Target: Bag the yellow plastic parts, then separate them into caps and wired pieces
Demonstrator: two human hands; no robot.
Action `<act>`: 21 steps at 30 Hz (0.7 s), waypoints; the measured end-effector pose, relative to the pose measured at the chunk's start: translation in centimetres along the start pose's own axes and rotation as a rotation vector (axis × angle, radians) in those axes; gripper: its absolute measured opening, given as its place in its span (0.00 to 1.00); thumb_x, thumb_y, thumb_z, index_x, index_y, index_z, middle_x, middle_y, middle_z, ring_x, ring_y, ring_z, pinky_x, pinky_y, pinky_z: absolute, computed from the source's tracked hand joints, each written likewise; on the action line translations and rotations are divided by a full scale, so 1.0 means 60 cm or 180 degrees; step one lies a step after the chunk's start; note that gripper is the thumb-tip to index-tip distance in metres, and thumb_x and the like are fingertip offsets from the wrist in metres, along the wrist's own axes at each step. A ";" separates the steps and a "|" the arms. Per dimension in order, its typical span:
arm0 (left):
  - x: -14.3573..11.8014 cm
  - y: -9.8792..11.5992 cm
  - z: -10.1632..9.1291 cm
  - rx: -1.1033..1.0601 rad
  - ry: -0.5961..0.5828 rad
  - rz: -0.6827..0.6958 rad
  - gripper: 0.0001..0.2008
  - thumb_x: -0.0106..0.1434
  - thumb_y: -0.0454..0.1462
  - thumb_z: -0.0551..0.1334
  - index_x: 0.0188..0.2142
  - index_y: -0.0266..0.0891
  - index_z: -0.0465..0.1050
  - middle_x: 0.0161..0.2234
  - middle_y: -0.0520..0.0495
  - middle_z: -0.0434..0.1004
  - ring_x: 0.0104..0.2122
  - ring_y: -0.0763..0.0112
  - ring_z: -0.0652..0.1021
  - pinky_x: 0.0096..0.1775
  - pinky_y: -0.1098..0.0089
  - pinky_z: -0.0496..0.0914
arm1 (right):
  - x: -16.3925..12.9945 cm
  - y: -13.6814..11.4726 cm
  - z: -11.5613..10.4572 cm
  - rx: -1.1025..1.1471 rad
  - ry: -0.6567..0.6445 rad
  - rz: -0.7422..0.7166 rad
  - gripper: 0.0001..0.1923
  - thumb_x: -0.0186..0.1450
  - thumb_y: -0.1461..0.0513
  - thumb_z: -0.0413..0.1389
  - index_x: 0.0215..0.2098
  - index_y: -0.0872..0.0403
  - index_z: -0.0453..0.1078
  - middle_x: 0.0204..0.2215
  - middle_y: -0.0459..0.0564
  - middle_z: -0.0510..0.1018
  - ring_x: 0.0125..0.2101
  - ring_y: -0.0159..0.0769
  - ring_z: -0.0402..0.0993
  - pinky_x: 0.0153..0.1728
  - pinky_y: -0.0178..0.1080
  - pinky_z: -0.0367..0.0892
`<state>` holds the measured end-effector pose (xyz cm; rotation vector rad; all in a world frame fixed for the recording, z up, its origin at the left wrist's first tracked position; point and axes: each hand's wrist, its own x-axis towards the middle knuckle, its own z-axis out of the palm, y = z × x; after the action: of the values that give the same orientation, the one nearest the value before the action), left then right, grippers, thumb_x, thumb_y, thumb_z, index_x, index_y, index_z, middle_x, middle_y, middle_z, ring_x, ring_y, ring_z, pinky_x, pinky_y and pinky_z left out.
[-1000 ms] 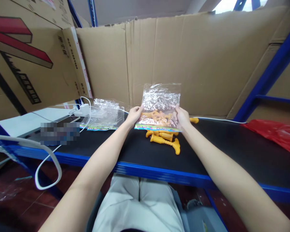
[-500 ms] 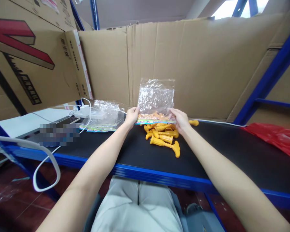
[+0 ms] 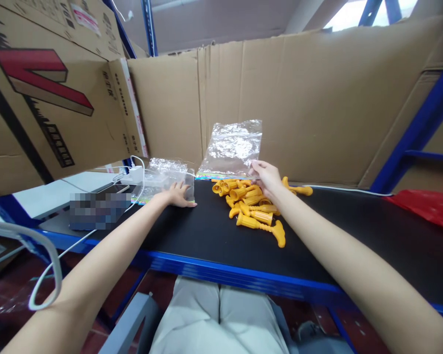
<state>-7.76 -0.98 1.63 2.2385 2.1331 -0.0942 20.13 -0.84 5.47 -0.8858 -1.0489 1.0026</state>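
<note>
Half a second ago both hands held the clear plastic bag [image 3: 232, 148] by its lower corners; now only the right hand [image 3: 265, 177] has it, fingers pinched together on the bag's lower right corner, and the bag stands upright against the cardboard wall [image 3: 317, 98] behind the table [image 3: 354, 236]. The left hand [image 3: 177, 193] has let go and moved left, and now lies flat, fingers spread and holding nothing, on the near edge of the stack of empty bags [image 3: 166, 174] beside the white charger [image 3: 136, 173]. The orange pieces seen through the bag a second ago no longer show in it; judging by this, the held bag is empty (or nearly so) and the left hand's attention has gone to the stack.

The pile of orange plastic parts [image 3: 253, 209] lies on the black table just under and in front of the right hand, touching it at the wrist side. How many parts there are cannot be counted, since they overlap. A blurred patch [image 3: 98, 210] hides whatever lies at the left. The red plastic sheet [image 3: 428, 209] is cut off by the right edge.
</note>
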 end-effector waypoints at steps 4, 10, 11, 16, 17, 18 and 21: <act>-0.006 -0.017 -0.003 0.0343 0.0015 -0.0326 0.47 0.52 0.59 0.54 0.64 0.39 0.42 0.65 0.39 0.31 0.63 0.43 0.38 0.55 0.39 0.45 | 0.005 0.013 0.063 -0.0086 -0.0289 0.0361 0.06 0.61 0.64 0.54 0.26 0.55 0.65 0.13 0.39 0.68 0.08 0.20 0.51 0.09 0.27 0.52; -0.016 -0.050 -0.013 0.0406 -0.0148 -0.0482 0.44 0.49 0.60 0.56 0.60 0.38 0.56 0.63 0.35 0.46 0.61 0.41 0.51 0.55 0.46 0.53 | 0.011 0.047 0.144 -0.0193 -0.0583 0.0997 0.07 0.64 0.66 0.50 0.28 0.55 0.63 0.15 0.43 0.73 0.07 0.18 0.47 0.10 0.26 0.49; -0.017 -0.057 -0.016 0.0356 -0.0182 -0.0450 0.45 0.47 0.60 0.58 0.59 0.36 0.60 0.62 0.33 0.50 0.60 0.41 0.53 0.55 0.49 0.54 | 0.011 0.054 0.153 -0.0219 -0.0644 0.1064 0.07 0.64 0.65 0.50 0.28 0.55 0.63 0.15 0.42 0.73 0.07 0.17 0.46 0.10 0.26 0.49; -0.023 -0.092 -0.048 0.0139 -0.0415 -0.0473 0.47 0.36 0.54 0.68 0.53 0.30 0.67 0.55 0.28 0.64 0.54 0.41 0.65 0.52 0.57 0.60 | 0.005 0.091 0.196 -0.0614 -0.0868 0.1309 0.07 0.65 0.66 0.48 0.28 0.55 0.63 0.14 0.41 0.71 0.08 0.17 0.47 0.12 0.26 0.54; -0.026 -0.097 -0.057 0.0172 -0.0402 -0.0484 0.46 0.35 0.53 0.69 0.52 0.29 0.69 0.54 0.29 0.65 0.53 0.42 0.67 0.51 0.58 0.61 | 0.004 0.099 0.203 -0.0686 -0.0878 0.1338 0.07 0.65 0.66 0.49 0.28 0.55 0.64 0.13 0.41 0.70 0.08 0.18 0.47 0.12 0.26 0.55; -0.030 -0.101 -0.067 0.0234 -0.0372 -0.0474 0.43 0.35 0.51 0.70 0.49 0.29 0.71 0.52 0.29 0.67 0.52 0.42 0.68 0.50 0.59 0.62 | 0.003 0.107 0.210 -0.0751 -0.0888 0.1358 0.06 0.64 0.67 0.50 0.29 0.55 0.65 0.13 0.41 0.69 0.08 0.19 0.47 0.12 0.27 0.55; -0.047 -0.106 -0.096 0.0464 -0.0406 -0.0382 0.24 0.36 0.46 0.70 0.32 0.34 0.77 0.39 0.35 0.77 0.45 0.46 0.73 0.44 0.62 0.66 | 0.006 0.132 0.225 -0.0979 -0.0880 0.1339 0.03 0.61 0.67 0.53 0.31 0.56 0.68 0.10 0.39 0.67 0.07 0.20 0.48 0.11 0.29 0.55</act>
<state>-14.20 -3.04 7.63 2.1099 2.2567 -0.3981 5.50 3.31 1.77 -1.2810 -1.3036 1.3648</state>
